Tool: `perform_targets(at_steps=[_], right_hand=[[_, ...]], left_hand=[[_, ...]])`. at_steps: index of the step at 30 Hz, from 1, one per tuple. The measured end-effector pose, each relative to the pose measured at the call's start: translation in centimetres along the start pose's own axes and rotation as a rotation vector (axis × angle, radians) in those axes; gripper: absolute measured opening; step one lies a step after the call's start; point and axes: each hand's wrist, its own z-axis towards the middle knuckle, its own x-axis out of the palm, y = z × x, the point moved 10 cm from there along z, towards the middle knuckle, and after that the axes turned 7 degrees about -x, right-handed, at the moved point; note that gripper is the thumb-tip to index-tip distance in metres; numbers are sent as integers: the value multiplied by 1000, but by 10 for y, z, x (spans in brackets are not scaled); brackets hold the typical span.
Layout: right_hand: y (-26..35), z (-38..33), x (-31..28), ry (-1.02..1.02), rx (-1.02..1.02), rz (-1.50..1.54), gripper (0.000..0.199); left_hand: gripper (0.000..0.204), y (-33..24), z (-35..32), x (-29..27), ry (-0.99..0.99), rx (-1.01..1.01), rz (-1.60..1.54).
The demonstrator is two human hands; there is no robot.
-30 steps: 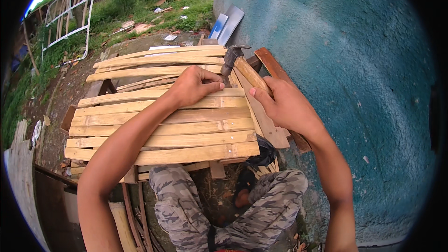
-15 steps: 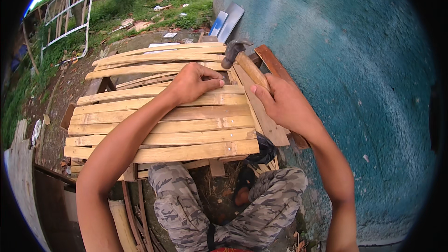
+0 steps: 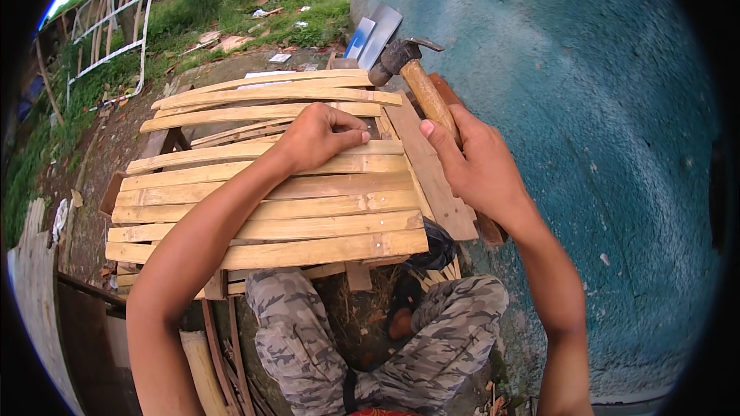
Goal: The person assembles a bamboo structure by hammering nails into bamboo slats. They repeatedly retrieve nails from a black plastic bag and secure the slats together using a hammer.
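My right hand [image 3: 484, 166] is wrapped round the wooden handle of a claw hammer [image 3: 428, 96]. Its dark metal head is raised above the far right end of a row of pale bamboo slats [image 3: 324, 227]. My left hand [image 3: 317, 137] rests on the slats near their right ends, thumb and forefinger pinched together. A tiny nail seems to poke out at those fingertips, mostly hidden by them. Small shiny nail heads dot the right ends of the nearer slats. A gap separates the slats under my left hand from several farther ones.
A rough teal wall [image 3: 586, 185] closes off the right side. Between it and the slats lies a wooden board [image 3: 432, 162]. A black plastic bag [image 3: 441, 246] hangs at the near right corner. A white metal frame [image 3: 116, 31] stands on the grass at far left.
The hammer has risen and moved a little right and away from the slats, its head tilting up. My left hand has stayed in place.
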Motion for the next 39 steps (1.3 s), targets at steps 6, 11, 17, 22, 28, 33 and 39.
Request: perform_targets(at_steps=[6,11,17,22,28,33,39], right_hand=[[-10,0,21,211,55,-140,41],[-11,-2,24,269,94,-119,41],[-8,1,7,72,132,20,43],[-7,-3,25,275,106,-110,44],[1,1,17,188,6,-135,42],[-5,0,9,99,104,-29,43],[-17,-10,29,330,218,-109,38]], left_hand=[[25,4,1,2,21,-21,-25],[24,5,1,1,32,-27,1],[23,1,0,-2,-7,27,-9],[23,7,1,1,35,-24,-25],[23,4,0,-2,3,-3,9],[23,6,0,-2,4,-17,-26],[25,9,0,-2,28,-33,-18]])
